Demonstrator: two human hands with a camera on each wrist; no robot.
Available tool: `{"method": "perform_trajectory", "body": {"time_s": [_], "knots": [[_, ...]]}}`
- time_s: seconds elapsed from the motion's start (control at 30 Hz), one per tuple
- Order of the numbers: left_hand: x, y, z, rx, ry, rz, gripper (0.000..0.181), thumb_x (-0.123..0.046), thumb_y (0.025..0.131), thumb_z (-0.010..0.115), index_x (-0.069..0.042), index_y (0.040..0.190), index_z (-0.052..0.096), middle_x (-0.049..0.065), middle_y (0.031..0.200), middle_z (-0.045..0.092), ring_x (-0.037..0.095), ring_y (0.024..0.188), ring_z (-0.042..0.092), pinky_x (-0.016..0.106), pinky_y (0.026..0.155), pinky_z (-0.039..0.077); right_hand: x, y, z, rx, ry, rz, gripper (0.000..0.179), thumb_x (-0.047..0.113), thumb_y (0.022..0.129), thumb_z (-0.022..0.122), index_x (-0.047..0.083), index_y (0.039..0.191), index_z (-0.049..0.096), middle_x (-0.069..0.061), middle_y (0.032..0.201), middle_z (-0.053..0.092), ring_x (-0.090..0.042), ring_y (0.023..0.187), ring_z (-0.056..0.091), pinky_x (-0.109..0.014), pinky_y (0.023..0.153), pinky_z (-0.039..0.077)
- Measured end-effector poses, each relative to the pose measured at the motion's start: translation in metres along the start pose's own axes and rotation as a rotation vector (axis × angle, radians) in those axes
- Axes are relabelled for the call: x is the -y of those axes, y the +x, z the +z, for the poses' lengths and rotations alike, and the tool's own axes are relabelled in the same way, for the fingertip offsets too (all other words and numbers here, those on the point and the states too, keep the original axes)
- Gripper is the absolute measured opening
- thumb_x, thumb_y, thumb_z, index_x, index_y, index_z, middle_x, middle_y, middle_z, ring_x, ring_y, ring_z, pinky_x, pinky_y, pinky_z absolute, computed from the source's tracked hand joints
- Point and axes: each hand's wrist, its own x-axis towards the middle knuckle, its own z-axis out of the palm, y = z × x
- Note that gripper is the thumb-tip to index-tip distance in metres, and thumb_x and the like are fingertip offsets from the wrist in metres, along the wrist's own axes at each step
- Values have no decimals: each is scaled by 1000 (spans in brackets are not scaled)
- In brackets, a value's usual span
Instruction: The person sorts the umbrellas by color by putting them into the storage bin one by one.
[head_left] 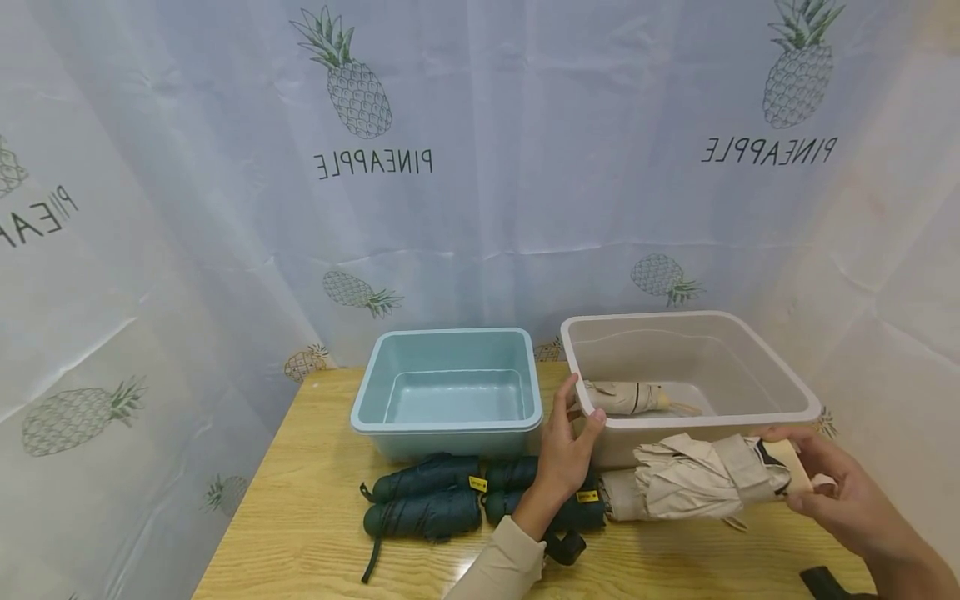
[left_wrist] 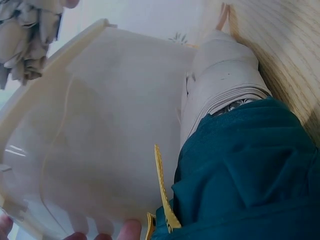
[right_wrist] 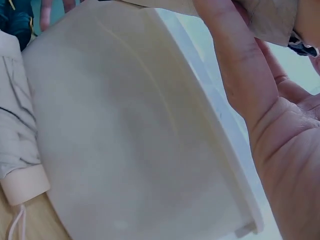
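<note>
The right hand (head_left: 843, 492), fingers curled, grips the beige umbrella (head_left: 697, 478) by one end before the pale bin (head_left: 660, 346), whose corner the left hand's (head_left: 564, 450) bent fingers hold, near dark umbrellas (head_left: 427, 512) and a blue bin (head_left: 450, 427).

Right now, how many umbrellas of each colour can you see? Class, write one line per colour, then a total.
Dark green umbrellas: 4, two of them partly hidden
Beige umbrellas: 3
Total in view: 7
</note>
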Motion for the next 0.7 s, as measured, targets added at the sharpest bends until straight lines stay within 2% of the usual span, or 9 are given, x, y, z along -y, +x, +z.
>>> {"method": "perform_trajectory", "body": {"time_s": [0.13,0.33,0.4,0.53,0.7], "knots": [[0,0,0,2,-1,2,64,-41,104,56,-35,160,26,6,149,52,25,128,59,56,100,53,4,10,-1,33,21,-41,69,-35,82,37,-16,148,29,-12,160,35,-13,143,40,-25,89,56],[0,-1,0,2,13,-4,64,-42,104,55,-36,160,26,5,149,51,22,128,59,49,97,55,11,23,-3,24,69,-48,64,-31,88,35,-16,149,25,-14,160,35,-16,133,51,-27,88,57],[-1,-1,-1,2,14,-7,64,-42,103,55,-37,160,26,5,149,51,22,128,59,46,97,55,12,28,-4,28,124,-60,62,-30,90,34,-16,149,25,-16,160,35,-18,132,53,-28,91,57],[-1,-1,-1,6,17,-4,64,-42,103,56,-37,160,26,5,149,51,22,128,59,43,95,55,14,40,-7,37,192,-100,67,-34,85,26,-18,150,21,-20,158,36,-21,128,56,-29,92,57],[0,0,0,7,14,-1,64,-42,103,56,-37,160,26,4,149,52,21,127,60,40,94,55,16,51,-12,-26,161,-86,76,-35,77,19,-15,151,23,-18,150,43,-19,117,63,-30,90,58]]}}
